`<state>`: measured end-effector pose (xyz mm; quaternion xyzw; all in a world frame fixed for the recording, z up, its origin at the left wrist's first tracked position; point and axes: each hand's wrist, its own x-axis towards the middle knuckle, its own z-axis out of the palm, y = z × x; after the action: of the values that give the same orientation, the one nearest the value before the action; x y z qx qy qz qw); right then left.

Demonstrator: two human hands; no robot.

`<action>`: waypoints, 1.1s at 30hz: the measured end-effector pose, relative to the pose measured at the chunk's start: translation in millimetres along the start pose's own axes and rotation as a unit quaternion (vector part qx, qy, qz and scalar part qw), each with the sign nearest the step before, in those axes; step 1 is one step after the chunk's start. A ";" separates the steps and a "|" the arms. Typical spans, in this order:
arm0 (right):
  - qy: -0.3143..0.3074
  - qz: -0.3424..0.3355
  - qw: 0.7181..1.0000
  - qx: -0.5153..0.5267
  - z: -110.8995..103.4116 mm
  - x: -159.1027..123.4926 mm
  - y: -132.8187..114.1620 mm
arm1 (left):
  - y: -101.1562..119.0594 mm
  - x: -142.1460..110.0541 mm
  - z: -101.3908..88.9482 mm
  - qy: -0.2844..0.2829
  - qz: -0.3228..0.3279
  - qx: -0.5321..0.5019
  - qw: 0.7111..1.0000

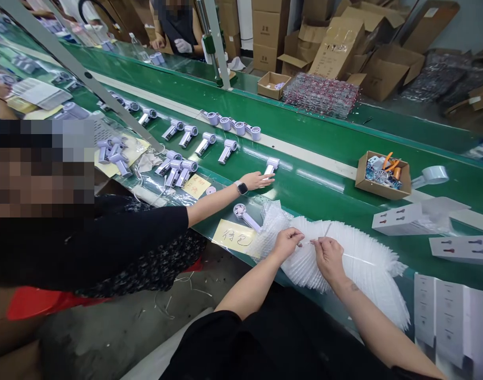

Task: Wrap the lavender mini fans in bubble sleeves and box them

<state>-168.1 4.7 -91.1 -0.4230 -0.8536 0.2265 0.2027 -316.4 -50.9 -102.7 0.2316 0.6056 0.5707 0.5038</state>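
Observation:
A fanned stack of white bubble-wrap bags (360,253) lies on the bench right in front of me, with a thin band across it. Over its near left part, my left hand (289,244) is closed in a pinch. Just to the right, my right hand (329,256) pinches too, thumb and fingertips pressed together. What is between the fingertips, if anything, is too small to make out. Left of the stack, a lilac handheld fan (245,215) rests beside a handwritten yellow note (234,236).
At left, a co-worker's hand (261,180) touches a fan (271,165) on the green conveyor belt (320,171). Several more fans line the belt. To the right are a parts carton (384,186), a tape roll (433,175) and printed white boxes (443,311).

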 end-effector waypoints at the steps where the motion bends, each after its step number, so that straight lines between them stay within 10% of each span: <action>1: -0.011 -0.011 1.000 -0.025 0.2 -1.4 -1.8 | -0.8 -1.6 1.0 0.003 0.025 0.021 0.999; 14: -0.044 -0.048 0.976 -0.206 -2.5 -6.8 -0.7 | 15.2 26.5 -5.0 0.252 0.082 -0.186 0.946; 22: -0.048 -0.025 0.985 -0.166 0.4 -11.3 2.4 | 39.4 41.2 -9.2 0.268 0.124 -0.218 0.930; 28: -0.053 0.050 0.995 -0.073 -2.0 0.8 12.5 | 32.4 28.1 -18.2 0.123 0.076 -0.202 0.969; 33: -0.086 0.077 0.991 0.074 -10.8 19.1 24.8 | -5.3 2.6 -18.5 0.004 -0.018 0.025 1.000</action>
<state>-157.4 36.0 -93.2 -0.4503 -0.8136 0.3397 0.1412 -332.0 -58.4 -111.5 0.2307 0.6258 0.5472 0.5056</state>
